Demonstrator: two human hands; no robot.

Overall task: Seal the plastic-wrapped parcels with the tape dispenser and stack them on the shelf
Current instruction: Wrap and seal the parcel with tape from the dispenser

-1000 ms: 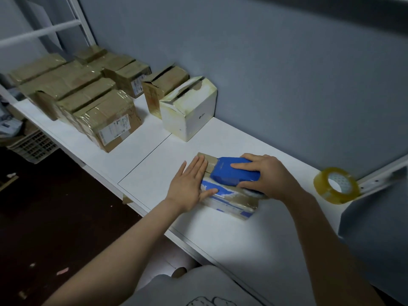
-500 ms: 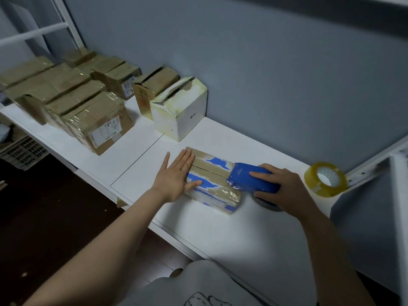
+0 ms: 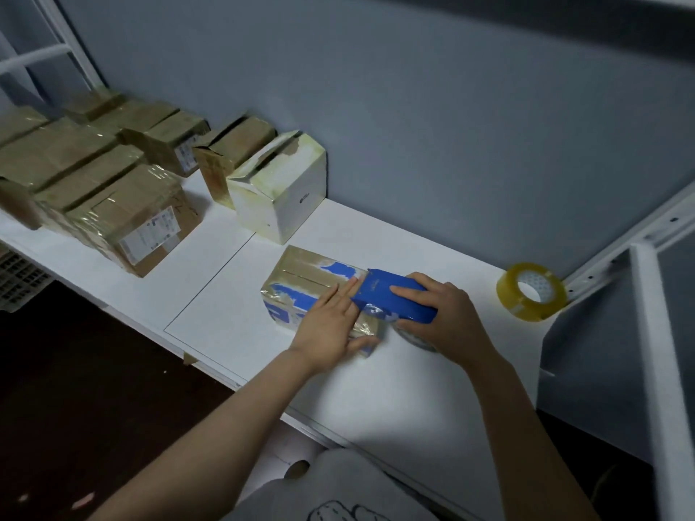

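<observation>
A: Tape dispenser [image 3: 391, 295] back over right end of parcel [image 3: 301, 280]; left hand [image 3: 331, 325] slid rightward
B: Grips?
A: Right hand [image 3: 447, 317] curled round dispenser; left fingers straight, pressing parcel top, just in front of white box [image 3: 286, 193]
B: Handling?
A: Probably light, stiff, slick film; lift by short ends

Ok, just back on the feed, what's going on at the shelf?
A person is taping a plastic-wrapped cardboard parcel with blue print on the white shelf. The left hand presses flat on it, while the right hand grips the blue tape dispenser at its right end. Taped brown cardboard parcels sit further left; a yellowish tape roll lies at the right.
</observation>
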